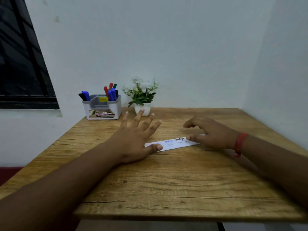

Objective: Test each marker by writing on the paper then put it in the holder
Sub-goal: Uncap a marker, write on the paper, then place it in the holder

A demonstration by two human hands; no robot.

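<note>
A narrow white strip of paper (173, 144) with blue and black writing lies in the middle of the wooden table (166, 180). My left hand (135, 139) lies flat with fingers spread, its thumb on the paper's left end. My right hand (210, 132) hovers over the paper's right end with loosely bent fingers, the thumb touching the strip; it holds nothing. The white and grey holder (102, 106) stands at the table's far left corner, with several markers (111, 92) in red, blue, green and black in its right compartment and blue and black ones (84, 95) at its left.
A small white pot with a green and white plant (141, 97) stands just right of the holder, behind my left fingertips. Walls close the table at the back and right. A dark window (21, 64) is at the left.
</note>
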